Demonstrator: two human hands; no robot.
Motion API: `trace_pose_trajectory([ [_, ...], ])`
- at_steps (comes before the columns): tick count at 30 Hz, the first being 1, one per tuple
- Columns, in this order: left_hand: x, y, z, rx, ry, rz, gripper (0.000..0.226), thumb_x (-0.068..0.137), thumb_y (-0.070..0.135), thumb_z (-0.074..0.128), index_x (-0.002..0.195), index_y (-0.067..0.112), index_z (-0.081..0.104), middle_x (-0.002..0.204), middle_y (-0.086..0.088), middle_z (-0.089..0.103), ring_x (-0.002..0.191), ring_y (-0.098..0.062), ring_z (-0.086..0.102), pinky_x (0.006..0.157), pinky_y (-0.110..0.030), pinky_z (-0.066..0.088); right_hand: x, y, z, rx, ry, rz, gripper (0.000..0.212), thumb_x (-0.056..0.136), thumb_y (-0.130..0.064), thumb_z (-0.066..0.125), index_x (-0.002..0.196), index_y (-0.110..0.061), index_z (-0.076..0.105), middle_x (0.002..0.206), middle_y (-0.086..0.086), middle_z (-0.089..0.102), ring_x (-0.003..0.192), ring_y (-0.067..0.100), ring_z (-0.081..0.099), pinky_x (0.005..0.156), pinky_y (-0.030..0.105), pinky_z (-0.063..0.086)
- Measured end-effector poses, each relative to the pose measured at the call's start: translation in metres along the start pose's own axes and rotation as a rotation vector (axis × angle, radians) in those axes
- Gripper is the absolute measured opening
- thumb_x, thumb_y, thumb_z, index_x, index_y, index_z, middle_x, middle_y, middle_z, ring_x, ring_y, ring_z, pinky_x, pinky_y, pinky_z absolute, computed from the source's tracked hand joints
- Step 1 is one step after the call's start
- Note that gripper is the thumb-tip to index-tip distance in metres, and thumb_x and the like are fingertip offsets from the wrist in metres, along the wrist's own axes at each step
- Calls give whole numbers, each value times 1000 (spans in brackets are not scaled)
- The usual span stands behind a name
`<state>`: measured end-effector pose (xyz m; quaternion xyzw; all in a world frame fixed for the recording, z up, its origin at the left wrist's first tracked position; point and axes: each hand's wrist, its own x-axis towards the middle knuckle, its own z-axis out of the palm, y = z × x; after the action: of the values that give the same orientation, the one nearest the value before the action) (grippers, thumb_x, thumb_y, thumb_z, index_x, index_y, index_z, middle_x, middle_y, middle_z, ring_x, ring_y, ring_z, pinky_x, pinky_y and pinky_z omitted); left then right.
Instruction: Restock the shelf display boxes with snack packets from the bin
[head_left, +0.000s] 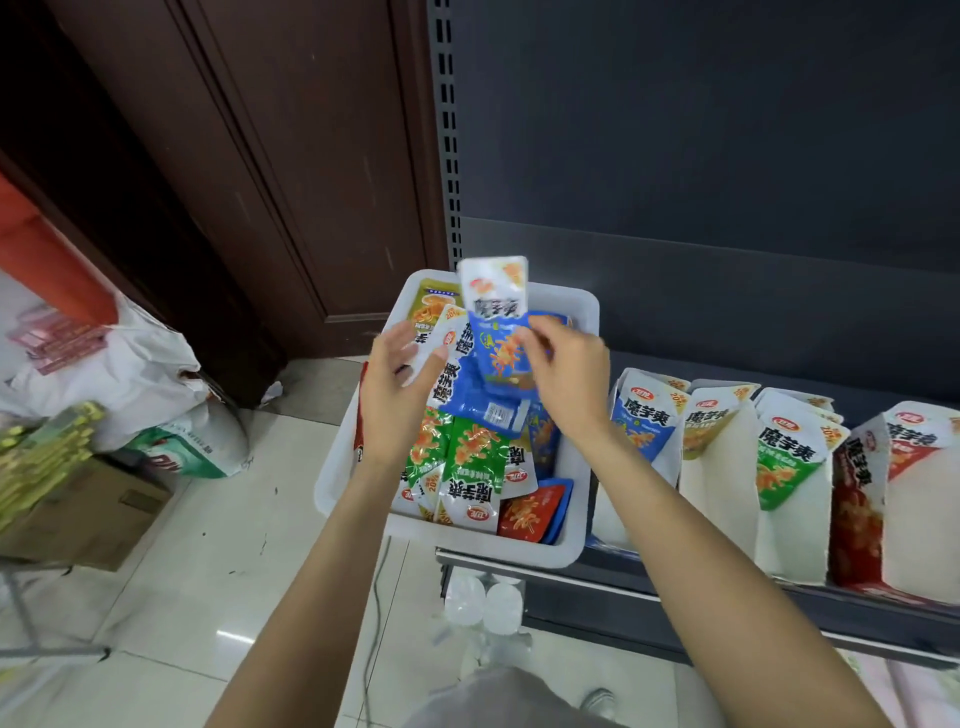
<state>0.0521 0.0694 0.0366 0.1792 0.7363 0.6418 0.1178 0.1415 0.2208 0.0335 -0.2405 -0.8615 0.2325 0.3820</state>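
Glossy blue-white foil snack packet (496, 322) upright over white plastic bin (566, 545); right hand (566, 374) pinches its edge; left hand (397, 395) fingers loosely spread, touching white packet (434, 338).

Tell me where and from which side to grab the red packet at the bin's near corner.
Pinch the red packet by its upper sealed edge, coming from above. It leans on its edge against the near wall of the white bin, green packets crowding its left, so only the top is free.

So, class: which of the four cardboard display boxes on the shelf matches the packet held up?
The blue-fronted display box, leftmost, beside the white plastic bin; the others are yellow, green, red.
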Motion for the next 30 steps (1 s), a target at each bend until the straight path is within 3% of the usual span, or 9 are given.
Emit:
trace_pose_trajectory([
  [2,-4,7,8,-123,-201,-147,37,86,29,67,121,24,57,119,6,63,109,-5,59,88,-17,47,-2,0,-14,369,-120,388,14,91,-15,61,77,-12,64,68,-3,64,60,9,56,59,28,49],
  [4,-9,12,18,-124,-356,-210,35,82,33,70,116,26,61,112,3,66,104,-7,63,89,-25,51,-8,3,-29,637,-210,601,11,92,-11,59,82,-10,62,83,5,69,74,15,65,65,34,56],
  [7,-20,20,34,-156,-422,-177,29,84,11,68,112,15,62,93,3,65,76,2,66,66,-14,51,-22,9,-52,721,-251,666,3,93,-9,57,92,-11,59,91,7,70,75,11,68,61,26,55],
  [10,-28,21,48,-68,-503,-75,29,82,3,69,102,22,62,82,10,63,68,2,63,65,-14,50,-31,18,-80,757,-142,677,22,90,-6,61,109,-10,52,90,-1,69,75,4,67,62,22,53],
  [15,-43,22,82,76,-697,110,23,80,4,71,96,19,61,88,1,66,77,-7,64,72,-20,54,-44,33,-140,531,61,479,30,87,-7,65,100,-31,53,86,-14,68,69,4,64,57,24,52],
  [20,-50,10,120,397,-571,356,19,79,27,74,94,17,66,80,12,66,74,-3,62,69,-26,54,-61,47,-159,160,119,281,19,90,-12,62,89,-28,52,80,-17,64,71,6,67,58,33,51],
  [24,-42,-12,134,602,-542,489,18,82,32,71,94,19,68,101,4,67,95,-12,57,82,-34,50,-70,60,-147,-101,88,130,11,90,-12,61,92,-21,55,76,-13,61,62,8,62,57,25,42],
  [27,-36,-25,137,725,-519,508,31,83,34,69,110,20,64,118,-1,59,111,-20,49,94,-33,41,-72,69,-128,-263,12,101,8,89,-10,62,93,-15,58,68,-6,63,56,14,60,54,25,38],
  [30,-34,-33,137,752,-514,466,46,83,30,68,126,21,52,123,-2,57,115,-22,48,100,-37,39,-74,78,-108,-405,-109,106,7,90,-16,60,96,-19,58,68,-6,67,62,15,64,68,28,36],
])
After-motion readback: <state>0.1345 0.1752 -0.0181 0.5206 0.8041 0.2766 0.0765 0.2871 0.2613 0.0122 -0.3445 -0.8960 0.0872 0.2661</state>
